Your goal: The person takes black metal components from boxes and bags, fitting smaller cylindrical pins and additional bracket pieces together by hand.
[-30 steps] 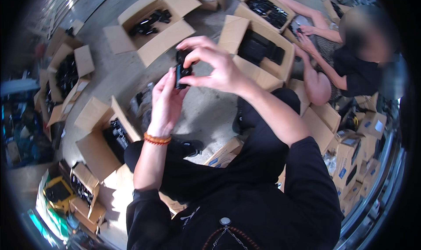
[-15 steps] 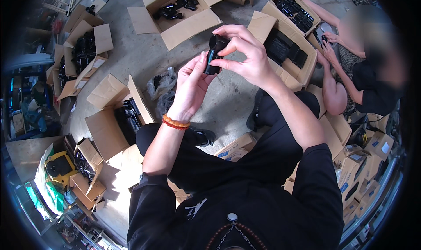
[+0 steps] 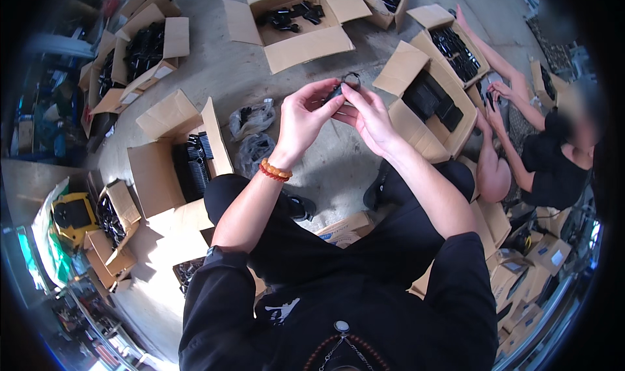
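Observation:
Both my hands are raised above the floor in front of my knees, close around a small black tube-like part [image 3: 334,95]. My left hand [image 3: 306,115] grips it from the left with thumb and fingers. On the other side, my right hand [image 3: 368,118] pinches at its upper end, thumb and fingertips pressed together. A thin dark loop [image 3: 352,78] stands up above the right fingertips; whether it belongs to the part I cannot tell. Most of the part is hidden by my fingers.
Ahead stands an open carton [image 3: 312,50] with several black parts. A carton [image 3: 151,179] of ribbed black pieces is left, beside plastic bags [image 3: 254,127]. A carton [image 3: 416,127] of flat black pieces stands right. Beyond it a co-worker [image 3: 521,130] handles something dark.
The black part has turned and is now mostly covered by my fingers. My right hand has come down from above it to its right side. The thin loop now shows.

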A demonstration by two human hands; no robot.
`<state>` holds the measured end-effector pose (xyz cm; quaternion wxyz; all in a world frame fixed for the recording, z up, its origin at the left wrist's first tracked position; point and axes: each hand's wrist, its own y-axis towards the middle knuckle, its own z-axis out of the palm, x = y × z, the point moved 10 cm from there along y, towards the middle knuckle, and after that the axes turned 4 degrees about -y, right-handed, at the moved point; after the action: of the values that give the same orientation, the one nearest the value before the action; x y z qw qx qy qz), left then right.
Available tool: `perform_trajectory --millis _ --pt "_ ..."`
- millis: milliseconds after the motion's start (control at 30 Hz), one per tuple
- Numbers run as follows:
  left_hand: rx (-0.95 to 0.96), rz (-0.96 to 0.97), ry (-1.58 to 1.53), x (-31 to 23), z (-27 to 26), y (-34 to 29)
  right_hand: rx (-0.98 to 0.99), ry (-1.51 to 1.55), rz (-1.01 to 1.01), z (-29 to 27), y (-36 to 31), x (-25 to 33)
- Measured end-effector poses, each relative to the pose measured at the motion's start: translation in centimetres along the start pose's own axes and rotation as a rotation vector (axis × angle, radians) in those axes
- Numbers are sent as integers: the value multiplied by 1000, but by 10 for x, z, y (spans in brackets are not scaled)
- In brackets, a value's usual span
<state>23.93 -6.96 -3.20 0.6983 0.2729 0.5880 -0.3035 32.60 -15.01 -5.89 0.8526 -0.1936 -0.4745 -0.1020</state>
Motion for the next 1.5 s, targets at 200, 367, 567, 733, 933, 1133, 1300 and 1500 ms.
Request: perform_trajectory --millis 200,367,567,733,933,1133,1300,1500 --pt "92 267 698 -22 -3 -15 -87 4 156 -20 7 -43" --pt "253 26 1020 16 -16 -32 -181 17 362 -90 26 -142" --pt "606 -159 1084 49 -14 -59 -615 165 464 -196 1 -315" --pt "639 -230 983 43 -25 -74 -301 350 458 -167 110 -287" --pt "551 -171 1014 34 -48 -71 -331 243 96 -64 252 -58" --pt "405 -166 950 -30 -102 -81 -234 34 112 -48 243 -79" --pt "-95 -141 643 -86 -264 -112 -284 -108 369 -101 152 -216" --pt "-846 -584 1106 103 -531 -252 -243 -423 659 -137 41 -334"
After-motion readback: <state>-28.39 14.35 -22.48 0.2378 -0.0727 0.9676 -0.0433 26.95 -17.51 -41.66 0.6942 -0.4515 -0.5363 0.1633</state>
